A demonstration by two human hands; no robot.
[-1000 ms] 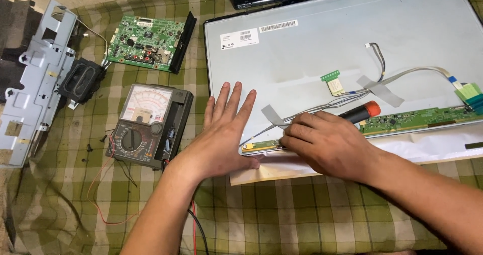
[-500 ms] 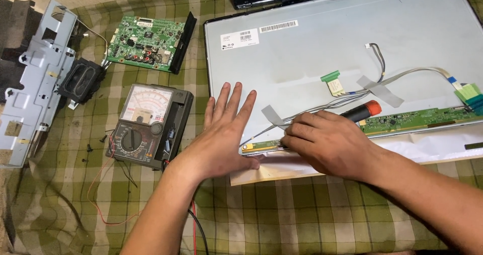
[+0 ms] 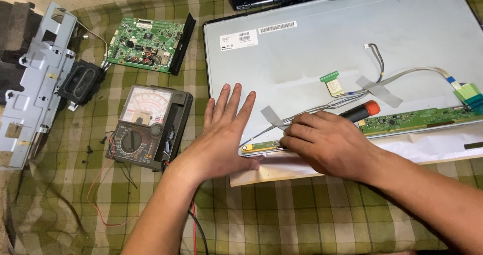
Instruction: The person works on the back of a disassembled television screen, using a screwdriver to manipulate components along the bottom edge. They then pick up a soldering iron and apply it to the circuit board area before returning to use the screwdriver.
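Nothing has moved since a moment ago — the left hand [image 3: 224, 134] lies flat, fingers spread, on the grey panel [image 3: 312, 58], the right hand [image 3: 327, 141] grips a red-tipped screwdriver [image 3: 359, 111] over the thin green board [image 3: 402, 120] — a slip could scratch it.

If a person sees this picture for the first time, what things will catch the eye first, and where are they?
First come the two hands in the middle: the left hand lies flat on the grey back of a display panel, while the right hand holds a screwdriver with a red-orange end at the narrow green circuit strip. To the left, on the checked cloth, lie an analog multimeter and a green circuit board.
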